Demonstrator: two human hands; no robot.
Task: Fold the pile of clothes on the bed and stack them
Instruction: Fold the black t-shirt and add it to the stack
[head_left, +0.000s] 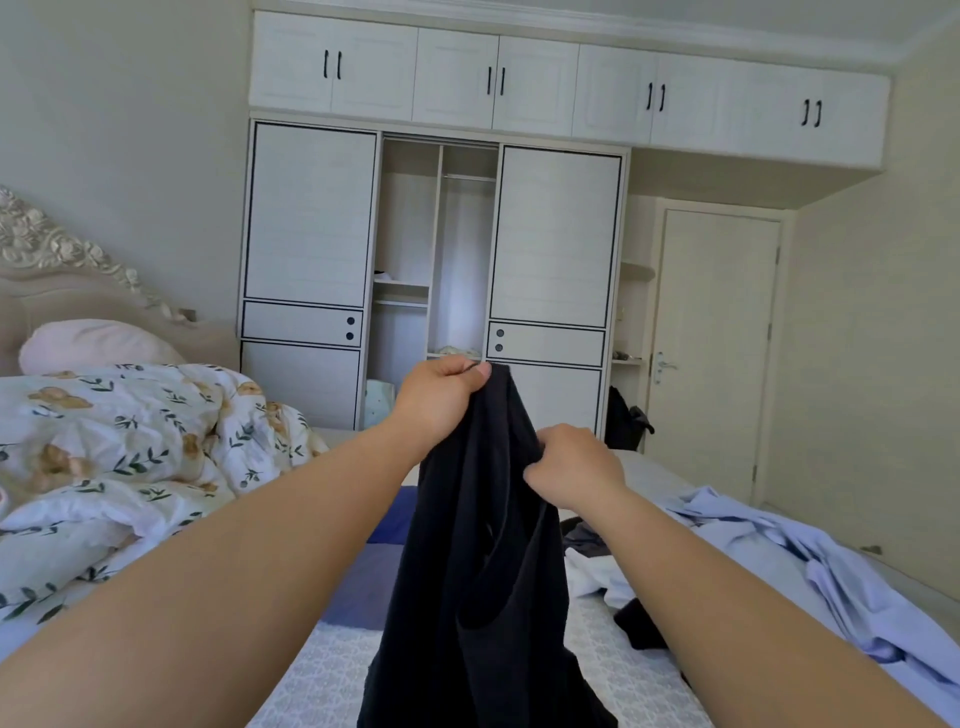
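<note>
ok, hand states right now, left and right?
Left hand: closed, pinching the top edge of the black garment, held up.
Right hand: closed, grip on the same black garment, lower down its side.

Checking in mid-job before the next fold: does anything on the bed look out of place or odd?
Nothing damaged. The black garment hangs bunched from the left hand and right hand. Unfolded clothes, including a light blue shirt, lie loose at right; the floral duvet is crumpled at left.

Bare patterned sheet (332, 670) near left; duvet (119, 457) crowds left, light-blue clothes (769, 551) crowd right.
</note>
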